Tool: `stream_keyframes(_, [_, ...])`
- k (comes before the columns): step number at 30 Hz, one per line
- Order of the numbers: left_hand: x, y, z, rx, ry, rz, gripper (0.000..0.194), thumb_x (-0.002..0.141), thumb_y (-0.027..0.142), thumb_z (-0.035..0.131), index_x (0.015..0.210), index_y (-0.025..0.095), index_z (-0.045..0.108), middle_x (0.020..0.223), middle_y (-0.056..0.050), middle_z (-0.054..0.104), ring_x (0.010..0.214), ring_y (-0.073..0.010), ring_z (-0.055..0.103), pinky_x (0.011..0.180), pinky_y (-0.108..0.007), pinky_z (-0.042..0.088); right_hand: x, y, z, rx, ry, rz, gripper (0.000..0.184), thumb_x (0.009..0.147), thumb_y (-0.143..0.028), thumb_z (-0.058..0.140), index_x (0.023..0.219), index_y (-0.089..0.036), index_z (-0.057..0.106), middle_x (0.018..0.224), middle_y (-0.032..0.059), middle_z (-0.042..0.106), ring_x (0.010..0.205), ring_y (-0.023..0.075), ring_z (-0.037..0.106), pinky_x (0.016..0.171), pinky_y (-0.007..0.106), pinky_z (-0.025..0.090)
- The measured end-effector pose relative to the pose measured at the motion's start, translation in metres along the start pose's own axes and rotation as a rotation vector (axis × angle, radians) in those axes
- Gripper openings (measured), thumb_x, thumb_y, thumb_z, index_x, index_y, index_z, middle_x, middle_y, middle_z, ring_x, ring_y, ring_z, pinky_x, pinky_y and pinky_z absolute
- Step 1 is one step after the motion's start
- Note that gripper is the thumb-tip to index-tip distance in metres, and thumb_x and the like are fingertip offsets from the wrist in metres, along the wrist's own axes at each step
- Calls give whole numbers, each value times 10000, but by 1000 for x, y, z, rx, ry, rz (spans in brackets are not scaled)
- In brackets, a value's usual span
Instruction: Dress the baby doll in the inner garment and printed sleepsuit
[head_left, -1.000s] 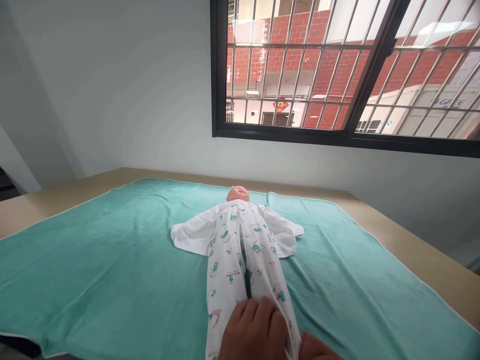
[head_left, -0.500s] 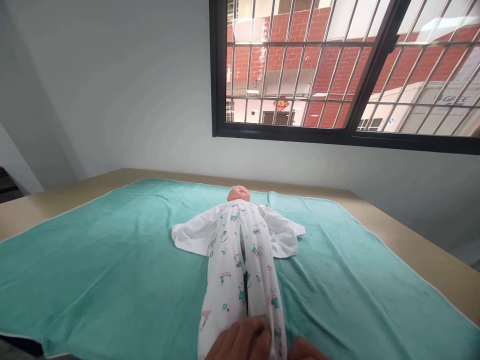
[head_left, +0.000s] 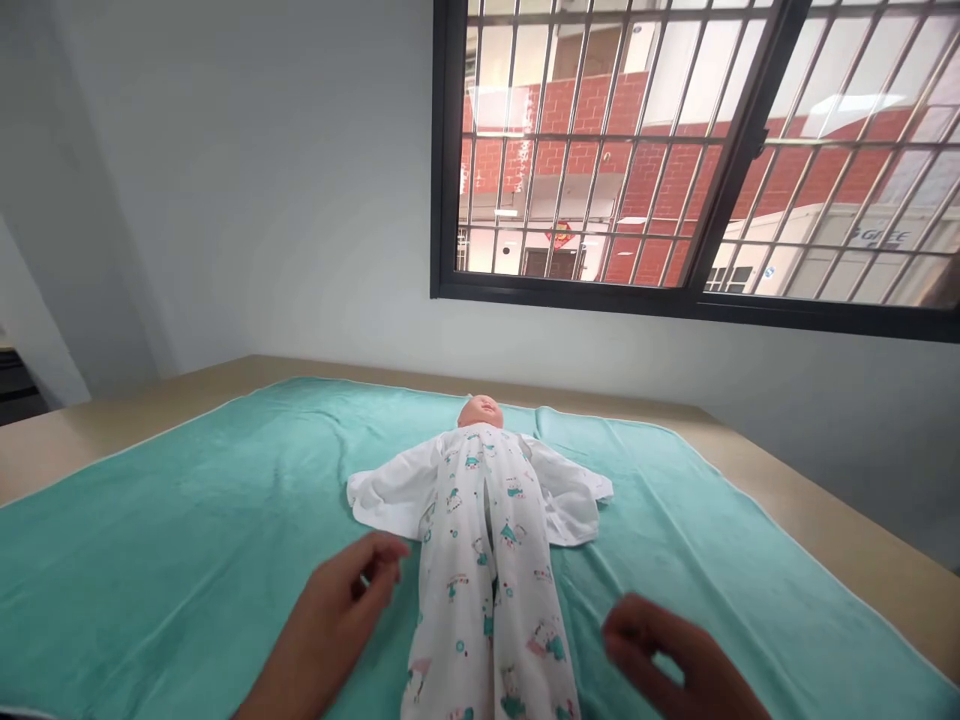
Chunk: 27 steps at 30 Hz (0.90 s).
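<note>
A baby doll (head_left: 481,411) lies on its back with its head at the far end and its sleeved arms spread wide. White baby clothes (head_left: 517,545), printed with small green and pink figures, cover its body and legs; a slit shows down the middle and the lower end leaves the view. Left of the doll's legs, my left hand (head_left: 337,610) is raised with nothing in it, fingers loosely bent and a gap beside the thumb. My right hand (head_left: 671,650) hovers right of the legs, also holding nothing, its fingers loosely curled with a gap to the thumb.
A green blanket (head_left: 225,520) with slight wrinkles is spread under the doll on a light wooden table (head_left: 817,520). Behind the table stands a grey-white wall (head_left: 300,200) with a dark-framed, barred window (head_left: 585,297).
Both hands have come off the lower part of the clothes and moved apart, one to each side of the doll. The view has tilted up slightly.
</note>
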<state>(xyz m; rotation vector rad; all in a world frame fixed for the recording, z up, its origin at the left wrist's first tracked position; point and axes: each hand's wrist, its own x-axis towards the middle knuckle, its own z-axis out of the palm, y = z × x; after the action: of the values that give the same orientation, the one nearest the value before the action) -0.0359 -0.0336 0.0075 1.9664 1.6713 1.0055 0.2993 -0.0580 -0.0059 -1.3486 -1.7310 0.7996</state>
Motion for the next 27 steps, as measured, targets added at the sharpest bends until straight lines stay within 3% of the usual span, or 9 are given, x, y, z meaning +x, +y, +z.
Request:
stream_keyframes(2, [29, -13, -3, 76, 34, -88, 234, 899, 330, 424, 984, 225, 616, 842, 10, 683, 731, -161, 632, 673, -270, 510, 38, 7, -12, -127, 89, 48, 266, 811, -487, 595, 785, -229, 653, 750, 14, 649, 698, 171, 574, 628, 255, 460])
stream_keyframes(4, [53, -19, 4, 117, 19, -49, 238, 899, 321, 410, 943, 215, 619, 885, -6, 683, 783, -180, 630, 710, -298, 496, 77, 21, -17, -281, 174, 123, 326, 857, -524, 501, 838, -222, 621, 796, 27, 649, 729, 184, 572, 669, 289, 442])
stream_keyframes(7, [82, -8, 22, 96, 42, 161, 248, 917, 297, 379, 895, 208, 610, 909, -18, 662, 875, -193, 611, 791, -328, 484, 124, 55, -13, -502, 250, 253, 374, 865, -540, 447, 888, -202, 604, 871, 70, 649, 754, 214, 585, 676, 327, 411])
stream_keyframes(10, [107, 16, 39, 22, 66, 364, 223, 918, 261, 392, 954, 214, 607, 1005, -28, 648, 999, -196, 576, 917, -358, 455, 147, 87, -3, -605, 330, 243, 334, 826, -503, 497, 842, -187, 604, 947, 99, 618, 841, 238, 583, 686, 330, 392])
stream_keyframes(14, [151, 45, 65, 2, -29, 453, 233, 887, 209, 439, 1042, 225, 612, 1108, -30, 640, 1070, -197, 558, 963, -358, 448, 146, 96, 1, -443, 393, 105, 297, 801, -472, 537, 689, -197, 549, 775, 30, 575, 740, 192, 521, 666, 305, 376])
stream_keyframes(19, [207, 68, 107, 289, -205, 615, 439, 794, 138, 539, 1223, 225, 577, 1189, -67, 607, 1142, -231, 524, 1004, -371, 424, 130, 56, 6, 52, 348, -20, 406, 799, -584, 566, 721, -186, 544, 620, -40, 463, 612, 134, 410, 580, 253, 352])
stream_keyframes(22, [223, 74, 124, 399, -248, 653, 451, 761, 155, 580, 1202, 251, 603, 1144, -79, 620, 1097, -255, 541, 957, -390, 440, 123, 34, 18, 243, 269, -105, 395, 817, -578, 570, 780, -184, 559, 689, -19, 503, 656, 142, 472, 611, 252, 410])
stream_keyframes(24, [225, 74, 129, 423, -243, 639, 363, 780, 152, 540, 1113, 251, 646, 1056, -80, 642, 1005, -250, 577, 886, -388, 462, 120, 27, 25, 241, 261, -177, 355, 802, -533, 620, 735, -191, 553, 848, 30, 583, 828, 186, 549, 780, 298, 459])
stream_keyframes(27, [219, 69, 130, 440, -198, 607, 329, 793, 92, 448, 1003, 228, 662, 965, -75, 648, 904, -231, 593, 791, -359, 463, 118, 24, 29, 218, 285, -222, 319, 773, -469, 677, 678, -193, 548, 1226, 79, 563, 1196, 264, 466, 1044, 371, 344])
